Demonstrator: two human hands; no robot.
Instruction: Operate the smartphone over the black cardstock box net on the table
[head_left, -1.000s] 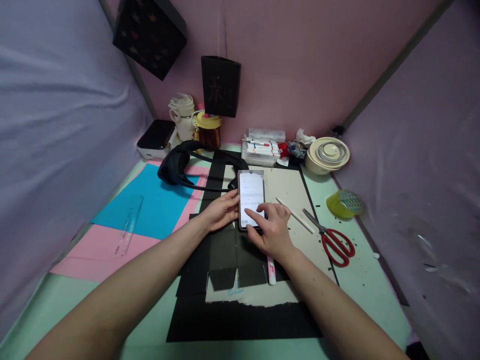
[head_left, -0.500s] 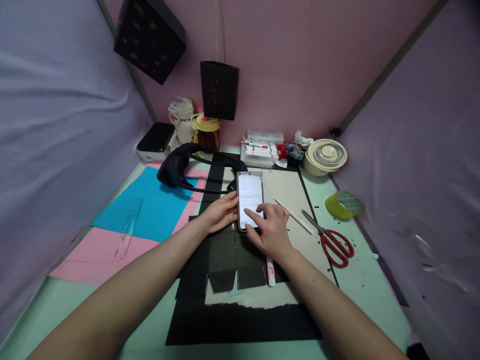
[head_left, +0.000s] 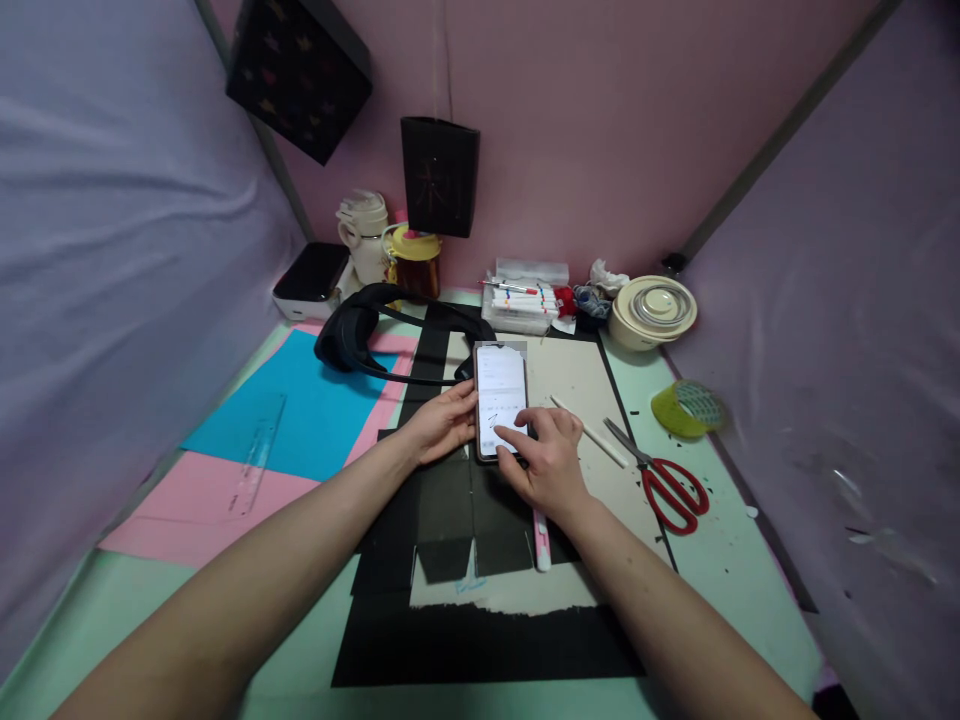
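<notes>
My left hand (head_left: 445,422) holds the left edge of a phone (head_left: 501,385) whose screen is lit white. Over the lower right of the phone is my right hand (head_left: 551,460), its index finger on the screen and its fingers apart, holding nothing. A short dark stroke shows on the screen beside that fingertip. Beneath the phone lie black card pieces (head_left: 442,510) on a pale board (head_left: 574,375). A pink cutter (head_left: 541,545) sits just below my right hand, and a white pen (head_left: 592,435) lies to its right.
Red-handled scissors (head_left: 671,490) and a yellow-green tape roll (head_left: 686,408) lie at right. A black headset (head_left: 352,335) stands behind my left hand. Blue paper (head_left: 300,410) and a clear ruler (head_left: 259,455) are at left. Markers (head_left: 521,300), a bowl (head_left: 652,312) and bottles (head_left: 416,265) line the back.
My right index finger has moved slightly down and right on the screen, and a dark stroke has appeared there. My left hand and the phone have hardly moved.
</notes>
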